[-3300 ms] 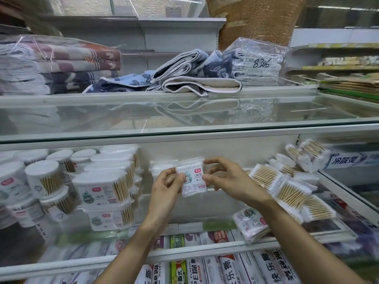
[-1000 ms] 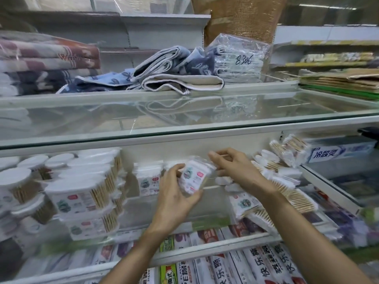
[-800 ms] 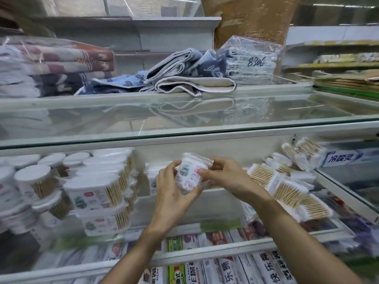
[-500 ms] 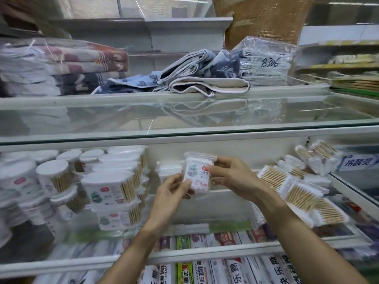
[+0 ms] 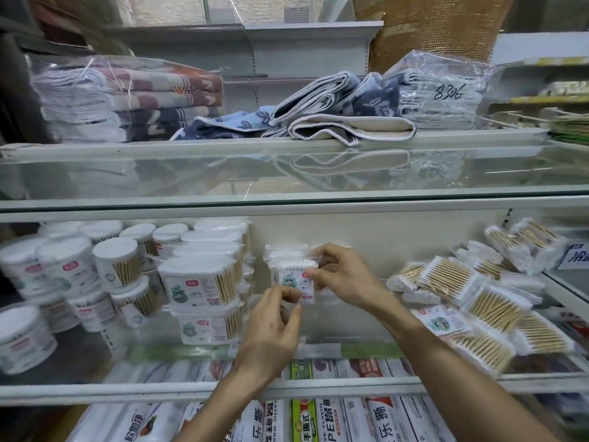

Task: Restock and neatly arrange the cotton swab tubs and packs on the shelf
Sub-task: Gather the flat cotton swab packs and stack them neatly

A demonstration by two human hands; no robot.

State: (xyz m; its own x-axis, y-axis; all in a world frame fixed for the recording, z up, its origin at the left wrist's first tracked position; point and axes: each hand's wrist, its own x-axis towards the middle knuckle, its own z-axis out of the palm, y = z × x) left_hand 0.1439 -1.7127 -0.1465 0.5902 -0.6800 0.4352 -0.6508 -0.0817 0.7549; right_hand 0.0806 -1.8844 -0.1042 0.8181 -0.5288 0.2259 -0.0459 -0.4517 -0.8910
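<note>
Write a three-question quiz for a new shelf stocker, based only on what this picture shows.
1. Which thing do the left hand and the right hand hold between them? A) a round tub B) a small cotton swab pack C) a folded towel
2. True or false: the rectangular tubs stand stacked to the left of that pack.
3. Fill in: the loose heap of flat packs lies to the ___ of the hands.
Key: 1 B; 2 true; 3 right.
</note>
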